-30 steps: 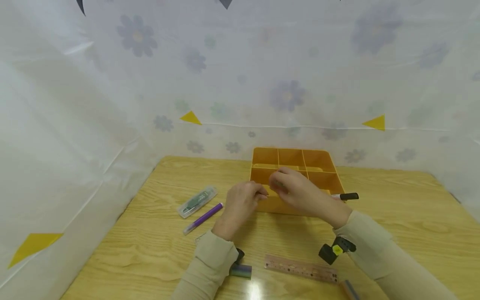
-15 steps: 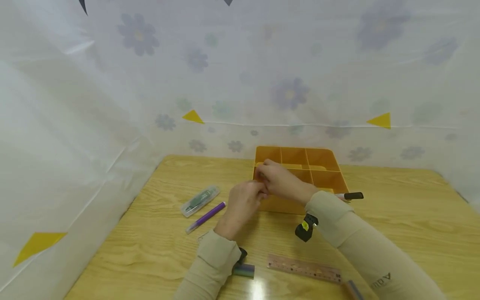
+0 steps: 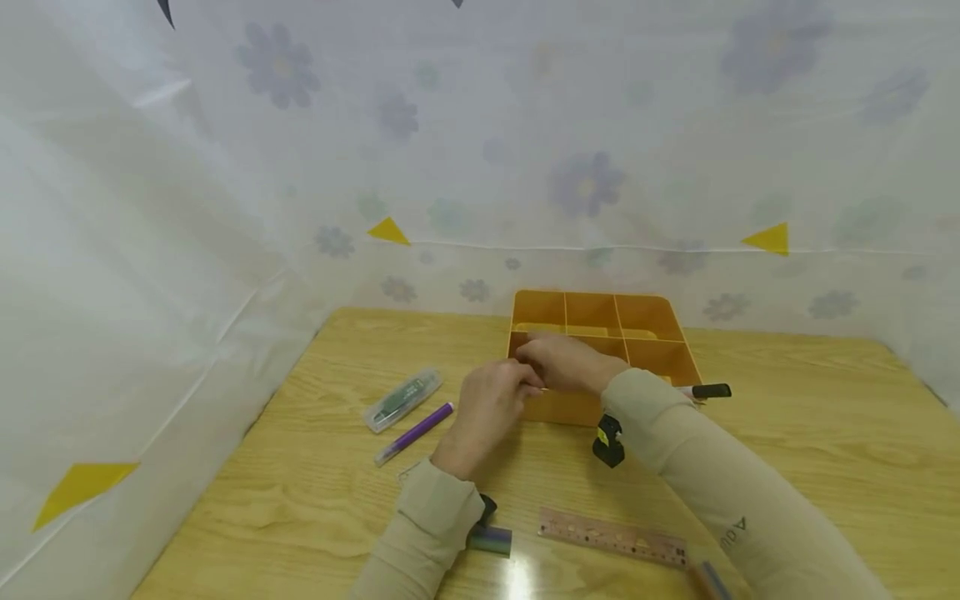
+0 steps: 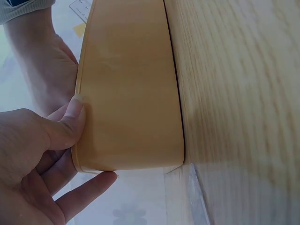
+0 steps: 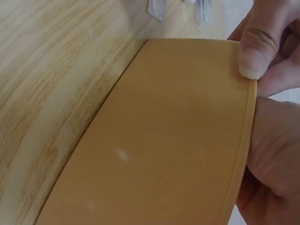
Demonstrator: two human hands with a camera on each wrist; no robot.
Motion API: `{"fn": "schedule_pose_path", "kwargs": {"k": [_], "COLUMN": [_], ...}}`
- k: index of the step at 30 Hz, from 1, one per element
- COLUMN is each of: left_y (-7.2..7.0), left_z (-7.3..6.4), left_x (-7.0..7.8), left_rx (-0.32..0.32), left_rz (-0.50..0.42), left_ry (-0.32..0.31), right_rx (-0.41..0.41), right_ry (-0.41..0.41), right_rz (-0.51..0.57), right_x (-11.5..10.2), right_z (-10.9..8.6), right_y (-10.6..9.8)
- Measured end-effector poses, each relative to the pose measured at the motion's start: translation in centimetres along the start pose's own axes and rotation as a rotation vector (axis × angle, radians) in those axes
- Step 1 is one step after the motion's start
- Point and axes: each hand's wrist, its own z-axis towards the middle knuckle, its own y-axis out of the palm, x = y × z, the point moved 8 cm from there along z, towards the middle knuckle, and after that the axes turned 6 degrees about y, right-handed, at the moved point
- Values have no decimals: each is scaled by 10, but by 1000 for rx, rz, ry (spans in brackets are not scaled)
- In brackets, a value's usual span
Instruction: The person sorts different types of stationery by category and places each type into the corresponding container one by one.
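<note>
An orange compartment box stands toward the back of the table. At its front left corner my left hand grips the rim; in the left wrist view the thumb presses the outer wall while other fingers go over the edge. My right hand reaches over the front wall into the front left compartment, right beside the left fingers. Its fingertips are down behind the wall, so I cannot tell whether they hold anything. The right wrist view shows the back of this right hand against the inner side of the rim.
Left of the box lie a clear case with green contents and a purple marker. Nearer me are a pink ruler and a blue-green cylinder partly under the left sleeve. A black-capped marker sticks out at the box's right.
My right hand moved left across the box to its front left compartment, then dipped lower behind the front wall. The left hand keeps its grip on the corner.
</note>
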Motion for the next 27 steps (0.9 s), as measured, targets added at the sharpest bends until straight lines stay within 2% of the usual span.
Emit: {"fn": "schedule_pose_path", "kwargs": {"k": [4,8,18,27], "left_y": [0,2,5,5], "left_z": [0,0,1,2], "left_x": [0,-1,-4,-5], "left_rx": [0,-1,-19,6], "left_rz": [-7,-5,6,5], "left_ry": [1,-2,-30,-21], "right_rx": [-54,-53,52,218], "right_ry": [10,24,-18,-178], "right_rz": [-27,-27,7,-10], "right_x": [0,3,0,-16], "right_z": [3,3,-8,-40], "right_y": [5,7,-2,-33]}}
